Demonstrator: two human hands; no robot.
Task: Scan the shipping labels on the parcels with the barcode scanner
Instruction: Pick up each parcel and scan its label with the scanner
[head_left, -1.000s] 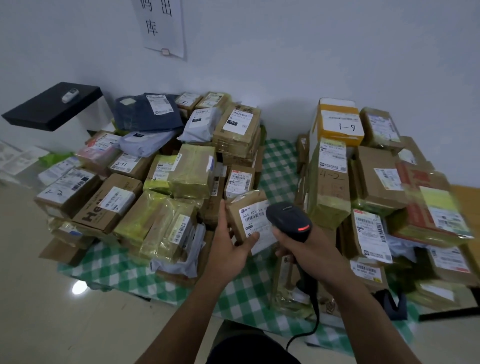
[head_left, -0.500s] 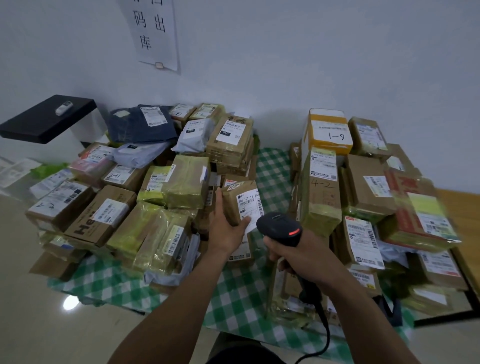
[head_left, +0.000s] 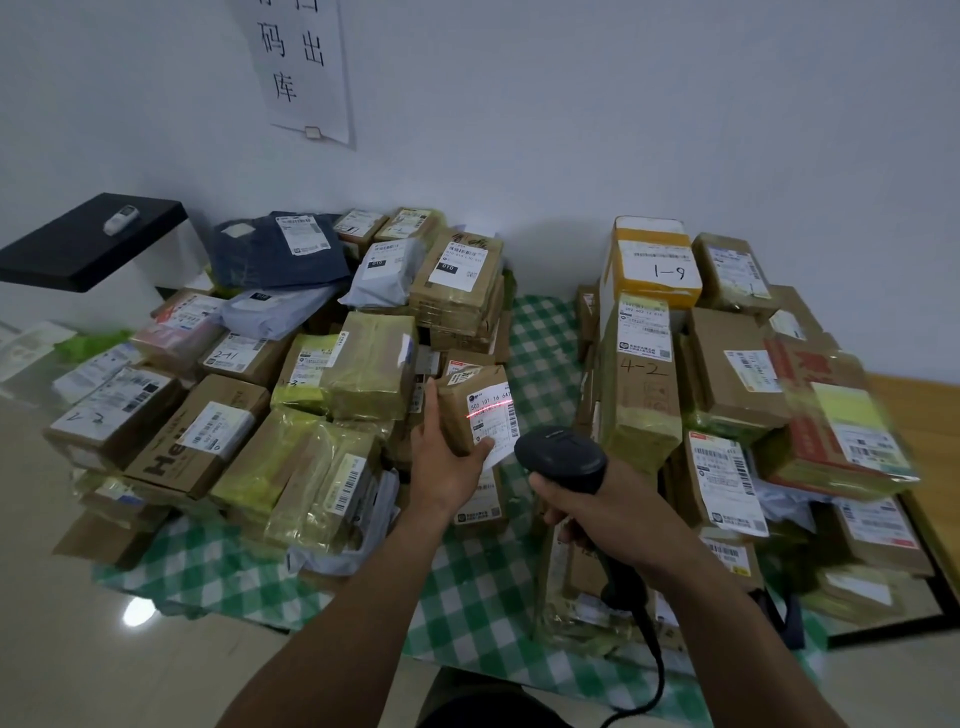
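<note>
My left hand (head_left: 448, 457) grips a small brown taped parcel (head_left: 467, 402) from its left side, thumb on the lower edge of its white shipping label (head_left: 493, 415). A red scan line lies across that label. My right hand (head_left: 597, 512) holds the black barcode scanner (head_left: 561, 458) by its handle, its head just right of and below the parcel, pointed at the label. The scanner's black cable (head_left: 655, 670) hangs down past my wrist.
Two heaps of labelled parcels cover a table with a green checked cloth (head_left: 540, 332): a left pile (head_left: 291, 395) and a right pile (head_left: 727, 395), with a strip of cloth between them. A black shelf (head_left: 78, 249) juts out at left. A paper notice (head_left: 301, 67) hangs on the wall.
My left hand has lifted the small parcel up and away from me and turned its label toward the scanner. The scanner followed, and a red scan line now shows on the label.
</note>
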